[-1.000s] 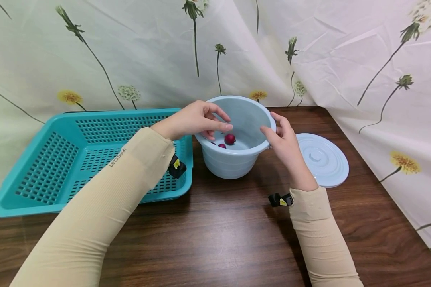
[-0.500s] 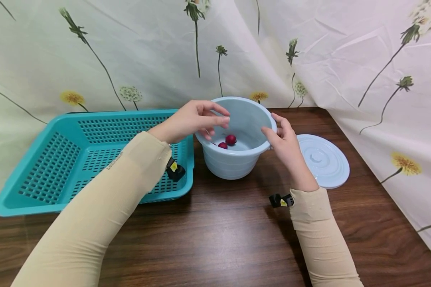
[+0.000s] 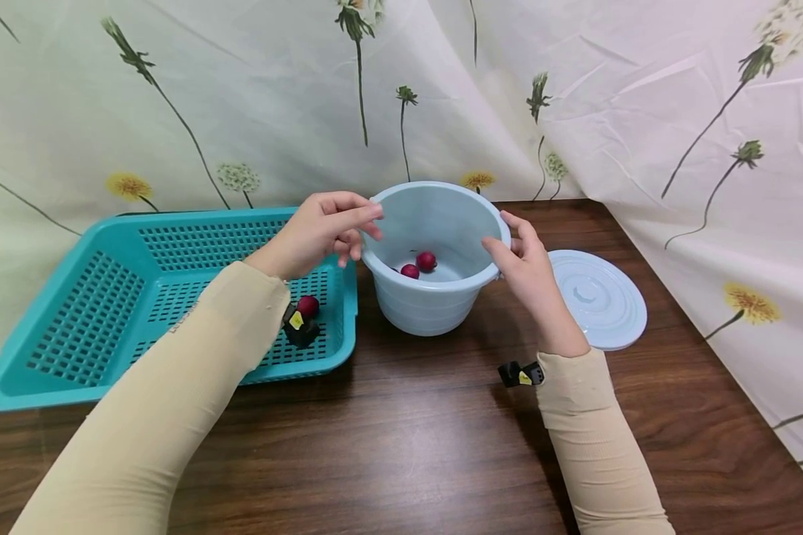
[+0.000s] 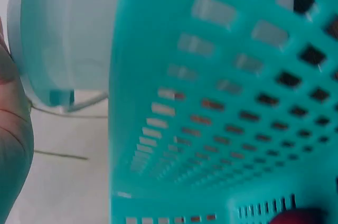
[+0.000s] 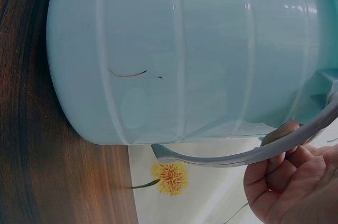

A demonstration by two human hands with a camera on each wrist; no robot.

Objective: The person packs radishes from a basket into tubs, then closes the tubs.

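Observation:
A light blue bucket (image 3: pixel 428 305) stands upright on the table, with two round, dark red pieces of produce (image 3: pixel 426 261) showing inside. My right hand (image 3: pixel 529 264) grips its right side, thumb at the rim; in the right wrist view the fingers are curled by the bucket's handle (image 5: pixel 232 158). My left hand (image 3: pixel 324 230) hovers between the bucket's left rim and the teal basket (image 3: pixel 351 327), fingers loosely bent, nothing visible in them. Another dark red round piece (image 3: pixel 308 305) lies in the basket beside the left wrist camera, and its edge shows low in the left wrist view.
A pale blue round lid (image 3: pixel 598 297) lies flat to the right of the bucket, behind the right forearm. A white curtain (image 3: pixel 254 89) printed with dandelions hangs along the back and right of the brown wooden table (image 3: pixel 401 446).
My left hand has moved left, from over the bucket's opening to beside its rim. The red piece in the basket has come into view. The right hand keeps its hold.

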